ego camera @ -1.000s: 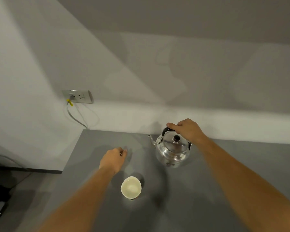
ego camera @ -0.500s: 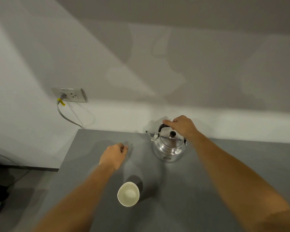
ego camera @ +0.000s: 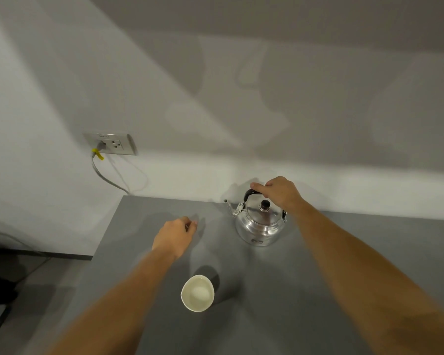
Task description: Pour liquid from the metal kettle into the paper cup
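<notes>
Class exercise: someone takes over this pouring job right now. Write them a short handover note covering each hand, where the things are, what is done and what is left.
Right hand: closed on the kettle's black handle.
Left hand: loosely curled over the table, holding nothing.
Kettle: upright near the far edge, lid on, spout pointing left.
Cup: upright, nearer the person, left of the kettle.
Done: handle gripped.
Left: lift, tip the spout over the cup, pour.

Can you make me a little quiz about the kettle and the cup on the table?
1. True or false: the right hand is on the metal kettle's black handle.
2. Which way does the kettle's spout point: A left, B right?
3. What stands nearer the person than the left hand?

Key: 1 true. 2 A. 3 the paper cup.
</notes>
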Motion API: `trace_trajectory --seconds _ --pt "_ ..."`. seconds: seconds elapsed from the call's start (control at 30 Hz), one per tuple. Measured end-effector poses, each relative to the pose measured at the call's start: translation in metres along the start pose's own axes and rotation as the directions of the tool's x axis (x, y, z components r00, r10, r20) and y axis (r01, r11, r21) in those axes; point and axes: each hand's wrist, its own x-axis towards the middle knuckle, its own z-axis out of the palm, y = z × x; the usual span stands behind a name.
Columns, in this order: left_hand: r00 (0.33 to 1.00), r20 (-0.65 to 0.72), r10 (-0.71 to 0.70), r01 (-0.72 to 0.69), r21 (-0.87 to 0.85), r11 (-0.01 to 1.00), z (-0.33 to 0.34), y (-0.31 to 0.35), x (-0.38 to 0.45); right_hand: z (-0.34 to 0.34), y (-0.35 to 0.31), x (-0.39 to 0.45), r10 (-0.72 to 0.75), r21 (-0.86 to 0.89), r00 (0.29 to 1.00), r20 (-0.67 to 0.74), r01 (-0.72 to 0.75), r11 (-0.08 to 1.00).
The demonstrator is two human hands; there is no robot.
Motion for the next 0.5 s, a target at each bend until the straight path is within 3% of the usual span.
trace_trajectory --seconds 0.3,0.43,0.5 --pt "1.000 -0.012 0.028 -0.028 0.002 1.000 -0.003 0.004 -0.001 0.000 -0.002 -0.005 -0.034 -0.063 0.999 -0.005 0.034 0.997" --pt "0.998 -0.026 0.060 -0.059 0.022 0.998 -0.015 0.016 -0.014 -0.002 -0.006 -0.028 -0.251 -0.294 0.951 -0.179 0.192 0.936" --pt "0.994 -0.066 0.089 -0.088 0.009 0.996 -0.028 0.025 -0.019 -0.008 -0.017 -0.042 -0.326 -0.277 0.924 -0.200 0.266 0.923"
